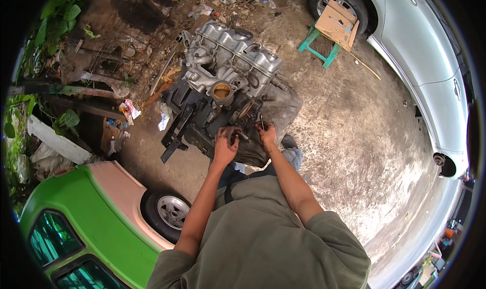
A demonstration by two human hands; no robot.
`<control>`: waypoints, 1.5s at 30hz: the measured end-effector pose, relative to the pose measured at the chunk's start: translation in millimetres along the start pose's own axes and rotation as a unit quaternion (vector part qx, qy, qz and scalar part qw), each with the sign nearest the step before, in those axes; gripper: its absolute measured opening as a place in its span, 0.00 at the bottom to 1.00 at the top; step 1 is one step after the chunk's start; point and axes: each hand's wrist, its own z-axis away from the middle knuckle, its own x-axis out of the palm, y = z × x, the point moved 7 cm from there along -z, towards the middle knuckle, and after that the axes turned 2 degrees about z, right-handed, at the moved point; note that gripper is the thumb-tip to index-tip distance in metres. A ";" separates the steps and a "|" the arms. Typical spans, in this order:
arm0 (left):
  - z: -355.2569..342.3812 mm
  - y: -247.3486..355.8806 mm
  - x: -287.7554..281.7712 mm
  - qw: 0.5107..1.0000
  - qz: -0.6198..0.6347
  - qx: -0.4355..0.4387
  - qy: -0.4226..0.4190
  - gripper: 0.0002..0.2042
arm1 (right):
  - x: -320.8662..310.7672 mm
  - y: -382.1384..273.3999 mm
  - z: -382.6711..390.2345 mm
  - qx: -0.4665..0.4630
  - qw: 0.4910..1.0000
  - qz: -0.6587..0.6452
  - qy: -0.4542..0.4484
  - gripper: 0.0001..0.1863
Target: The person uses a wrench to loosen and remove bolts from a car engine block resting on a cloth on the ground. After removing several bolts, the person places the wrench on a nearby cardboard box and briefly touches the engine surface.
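Observation:
A greasy car engine with a silver ribbed top and a round throttle opening sits in front of me. Both my hands are at its near side. My right hand is closed around a slim metal tool, apparently a wrench, whose upper end points at the engine. Beside it, my left hand has its blackened fingers curled at a small metal cylinder-like part. Whether that part is loose or fixed to the engine is hidden. Black metal brackets stick out at the engine's left.
A green stool carrying a cardboard sheet stands far right, by a silver car. The green and pink car is close at lower left. Scrap wood and litter lie along the left.

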 end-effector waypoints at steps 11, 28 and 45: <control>1.1 -8.2 4.0 1.000 0.011 -0.006 -0.020 0.12 | -2.2 -14.9 7.9 -0.005 1.000 0.014 0.002 0.10; -1.7 -49.7 3.0 0.895 0.435 -0.099 0.003 0.07 | 16.1 -17.5 22.0 0.043 0.990 -0.074 0.115 0.09; -10.7 -24.4 12.5 0.955 -0.164 -0.028 0.245 0.07 | 31.6 6.5 3.9 0.101 0.985 -0.131 0.046 0.16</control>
